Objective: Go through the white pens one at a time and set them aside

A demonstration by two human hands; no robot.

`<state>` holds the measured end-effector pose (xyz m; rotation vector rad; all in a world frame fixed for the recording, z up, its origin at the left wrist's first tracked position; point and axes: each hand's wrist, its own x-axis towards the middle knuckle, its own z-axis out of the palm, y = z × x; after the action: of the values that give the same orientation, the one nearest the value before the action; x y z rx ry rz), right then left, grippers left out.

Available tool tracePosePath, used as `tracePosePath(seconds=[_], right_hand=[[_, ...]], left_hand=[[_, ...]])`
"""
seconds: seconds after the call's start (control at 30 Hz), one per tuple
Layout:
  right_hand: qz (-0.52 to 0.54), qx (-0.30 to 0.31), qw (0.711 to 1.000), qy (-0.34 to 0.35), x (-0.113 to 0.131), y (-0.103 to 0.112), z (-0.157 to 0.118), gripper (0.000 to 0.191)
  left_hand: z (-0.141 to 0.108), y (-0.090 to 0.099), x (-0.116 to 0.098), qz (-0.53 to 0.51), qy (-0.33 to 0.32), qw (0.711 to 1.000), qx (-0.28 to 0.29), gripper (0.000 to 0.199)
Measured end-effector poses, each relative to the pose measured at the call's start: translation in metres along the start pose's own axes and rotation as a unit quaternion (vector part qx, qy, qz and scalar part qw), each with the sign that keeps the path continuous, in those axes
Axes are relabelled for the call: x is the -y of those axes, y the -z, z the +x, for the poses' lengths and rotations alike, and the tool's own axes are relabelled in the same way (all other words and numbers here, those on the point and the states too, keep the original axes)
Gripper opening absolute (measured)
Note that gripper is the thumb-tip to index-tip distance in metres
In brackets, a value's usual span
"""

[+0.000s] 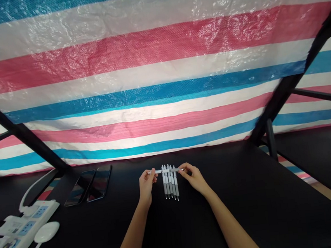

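In the head view, five white retractable ballpoint pens (pixel 170 186) lay side by side on the black tabletop (pixel 178 228), grey grips and tips toward the person; that row looked formed, while a sixth, crosswise pen (pixel 165 171) spanned its upper part, not yet let go; whether it rested on the row could not be told.

The left hand (pixel 146 185) pinched its white end between thumb and fingers; the right hand (pixel 194 179) pinched the grey-gripped end, its fingertips closed.

Counted, there were six pens, five in the row and one held; two dark smartphones (pixel 80 188) (pixel 99 183), side by side beyond the left hand; one white power strip (pixel 26 231); one white corded device (pixel 46 232), probably a mouse, beside the strip.
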<state>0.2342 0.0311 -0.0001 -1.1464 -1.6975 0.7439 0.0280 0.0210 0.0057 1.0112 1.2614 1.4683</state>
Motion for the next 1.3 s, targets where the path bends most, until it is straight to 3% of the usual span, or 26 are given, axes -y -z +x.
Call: tracePosePath(seconds=[0.13,0.27,0.33,0.47,0.63,0.8,1.0,1.3], right_hand=[[-0.008,0.022,1.000,-0.011,0.0023,0.0000,-0.0002,0.043],[-0.003,0.004,1.000,-0.002,0.0020,-0.0002,0.0001,0.026],[-0.013,0.010,1.000,0.009,0.0017,-0.0001,0.0000,0.025],[-0.035,0.034,0.999,0.009,0.0032,0.0002,-0.0005,0.049],[-0.022,0.029,0.999,0.019,0.0074,-0.0001,0.0008,0.027],[-0.050,0.045,0.998,0.018,0.0082,-0.0020,-0.0001,0.043],[-0.039,0.033,0.999,0.016,0.0048,-0.0012,-0.0010,0.025],[-0.058,0.056,0.996,0.022,0.0061,-0.0034,-0.0019,0.036]], left_hand=[[0.0003,0.0005,0.0015,0.006,-0.005,1.000,0.008,0.040],[0.0005,0.0009,0.0020,0.002,-0.003,1.000,0.002,0.040],[0.0004,0.0005,0.0016,0.001,-0.003,1.000,0.002,0.041],[-0.0001,-0.0015,0.0003,-0.001,-0.003,1.000,0.009,0.042],[-0.0005,-0.0026,-0.0018,-0.012,0.000,1.000,-0.001,0.042],[-0.0011,-0.0034,-0.0037,-0.020,0.013,1.000,0.001,0.041],[-0.0013,-0.0035,-0.0048,-0.013,0.014,1.000,-0.002,0.041],[0.0015,-0.0005,0.0034,-0.022,0.014,1.000,0.000,0.039]])
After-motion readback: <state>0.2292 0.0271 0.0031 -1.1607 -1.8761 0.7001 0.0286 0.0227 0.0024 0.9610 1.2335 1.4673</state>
